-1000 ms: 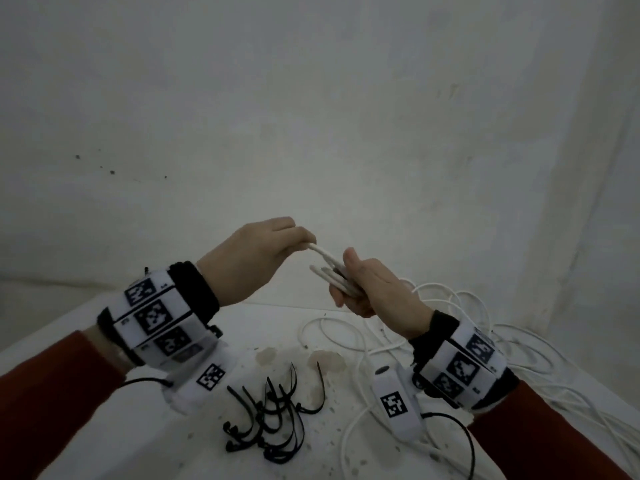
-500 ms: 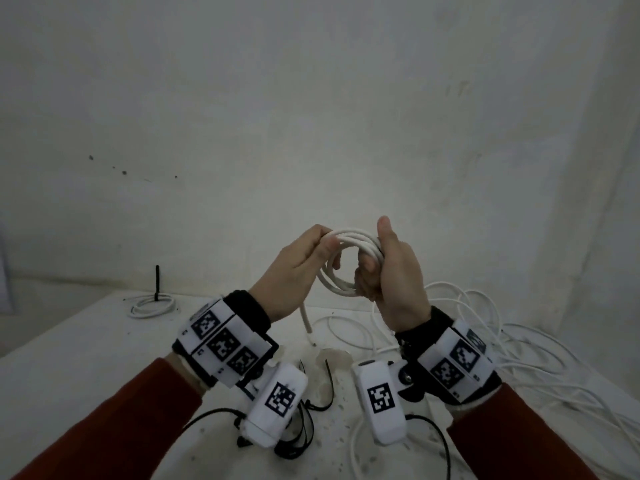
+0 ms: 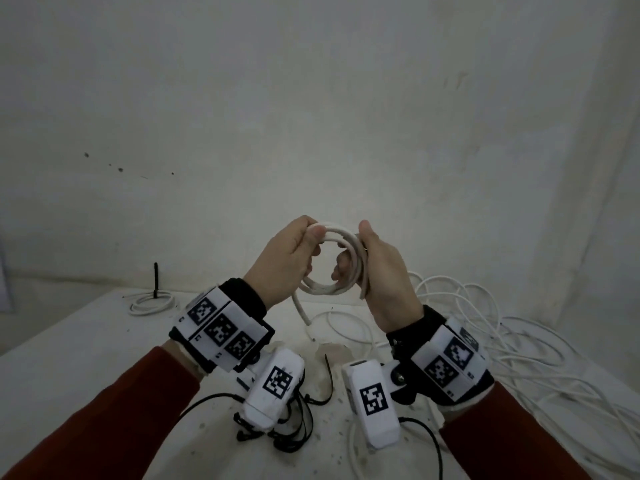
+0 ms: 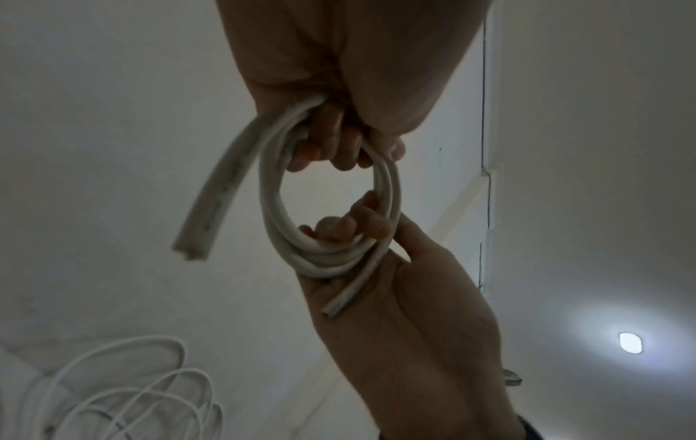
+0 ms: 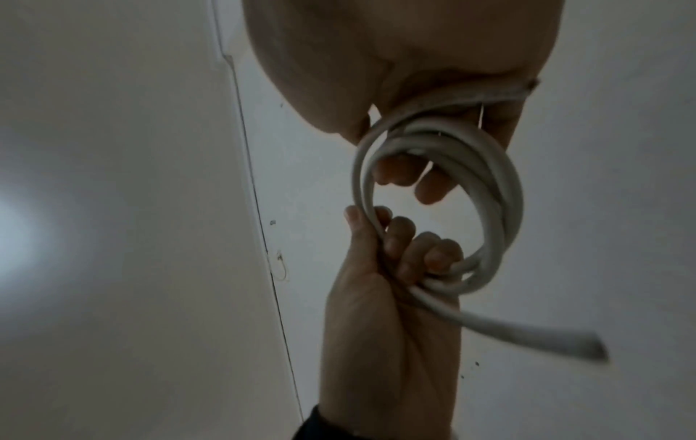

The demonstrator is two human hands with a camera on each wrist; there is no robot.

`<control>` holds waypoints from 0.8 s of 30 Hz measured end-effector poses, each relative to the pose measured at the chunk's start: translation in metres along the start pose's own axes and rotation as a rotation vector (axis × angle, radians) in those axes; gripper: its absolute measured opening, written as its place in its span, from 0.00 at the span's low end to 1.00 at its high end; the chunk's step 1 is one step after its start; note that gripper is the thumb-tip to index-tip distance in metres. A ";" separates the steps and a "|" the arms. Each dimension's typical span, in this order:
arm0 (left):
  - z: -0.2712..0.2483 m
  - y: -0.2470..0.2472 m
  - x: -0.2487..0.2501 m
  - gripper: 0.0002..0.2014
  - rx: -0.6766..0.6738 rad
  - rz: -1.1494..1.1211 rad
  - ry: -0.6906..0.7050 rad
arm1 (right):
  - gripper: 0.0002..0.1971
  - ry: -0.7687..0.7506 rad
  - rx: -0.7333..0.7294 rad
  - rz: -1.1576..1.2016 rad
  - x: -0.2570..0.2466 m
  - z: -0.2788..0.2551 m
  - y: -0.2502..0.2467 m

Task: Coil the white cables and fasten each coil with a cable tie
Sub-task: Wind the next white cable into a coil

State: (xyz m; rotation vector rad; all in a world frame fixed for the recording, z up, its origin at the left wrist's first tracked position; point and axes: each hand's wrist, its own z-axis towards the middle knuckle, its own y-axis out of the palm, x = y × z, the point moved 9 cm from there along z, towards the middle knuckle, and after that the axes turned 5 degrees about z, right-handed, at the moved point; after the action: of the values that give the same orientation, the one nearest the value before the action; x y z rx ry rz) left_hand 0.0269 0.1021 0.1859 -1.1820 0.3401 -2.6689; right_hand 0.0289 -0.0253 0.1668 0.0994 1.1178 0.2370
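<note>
Both hands hold one small coil of white cable (image 3: 329, 261) up in the air above the table (image 3: 86, 341), well clear of its surface. The left hand (image 3: 287, 258) grips the coil's left side, fingers curled through the ring and thumb on top; the right hand (image 3: 384, 271) grasps the opposite side the same way, its fingertips (image 4: 335, 227) poking through the loop in the left wrist view. One loose end (image 3: 301, 311) hangs down from under the left hand; a shorter cut end (image 4: 350, 293) lies across the right palm. Below, black cable ties (image 3: 298, 427) lie near the table's front edge, largely hidden behind the left wrist camera, so their number is hard to make out. Uncoiled white cables (image 3: 502, 341) sprawl over the table's right side and run out of view. At the back left corner sits a finished coil (image 3: 152, 303) with a black tie standing upright from it.
</note>
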 end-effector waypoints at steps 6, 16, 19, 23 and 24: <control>0.005 -0.028 -0.022 0.14 0.283 -0.413 -0.172 | 0.16 0.077 -0.070 0.209 0.028 -0.012 0.005; 0.003 -0.018 -0.019 0.16 0.394 -0.706 -0.185 | 0.10 -0.097 -0.025 0.133 0.036 -0.018 0.022; 0.001 -0.014 -0.014 0.16 0.369 -0.721 -0.165 | 0.09 -0.129 0.038 0.119 0.037 -0.016 0.019; -0.005 -0.004 -0.017 0.16 0.276 -0.731 -0.200 | 0.11 -0.047 0.060 0.219 0.048 -0.017 0.023; -0.008 -0.001 -0.017 0.16 0.244 -0.710 -0.205 | 0.12 -0.011 0.075 0.251 0.051 -0.016 0.022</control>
State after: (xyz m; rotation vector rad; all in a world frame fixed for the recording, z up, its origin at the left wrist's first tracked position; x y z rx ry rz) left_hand 0.0325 0.1090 0.1690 -1.7133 -0.5244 -2.9634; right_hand 0.0325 0.0078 0.1191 0.3082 1.1029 0.4184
